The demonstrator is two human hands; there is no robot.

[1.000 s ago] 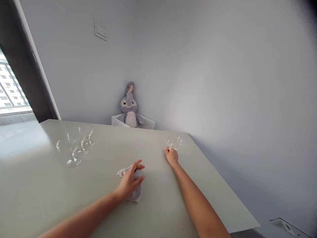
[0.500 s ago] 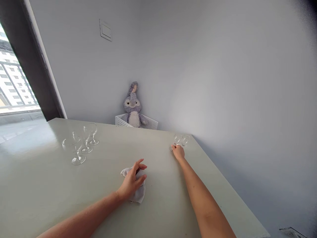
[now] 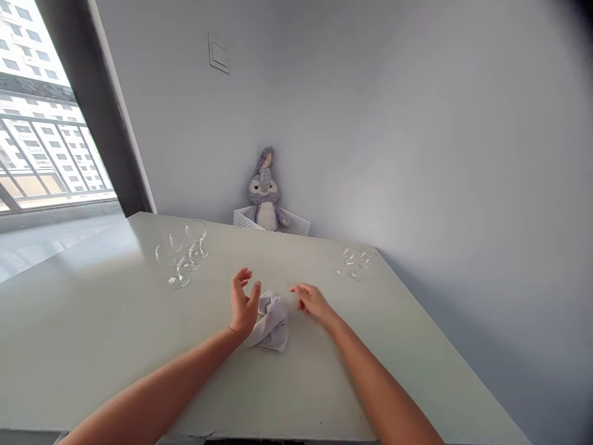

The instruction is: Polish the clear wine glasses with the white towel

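A crumpled pale cloth (image 3: 273,327) lies on the pale table between my two hands. Just left of it is my left hand (image 3: 244,303), fingers apart and slightly curled, holding nothing. To the cloth's right, my right hand (image 3: 313,301) hovers with its fingers loosely bent and apart, also with nothing in it. Three clear stemmed glasses (image 3: 178,281) stand upright in a group on the left side. Near the far right edge are two more clear glasses (image 3: 348,254), beyond my right hand and not touched by it.
The table (image 3: 115,321) reaches back to the wall corner. Behind its far edge, a grey plush rabbit (image 3: 265,213) sits in a white perforated basket (image 3: 299,227). A light switch (image 3: 219,54) is on the wall, and a window (image 3: 46,123) is at left.
My right hand has let go of a glass at the right and come back towards the cloth. My left hand has moved off the cloth to its left side. The view has shifted left.
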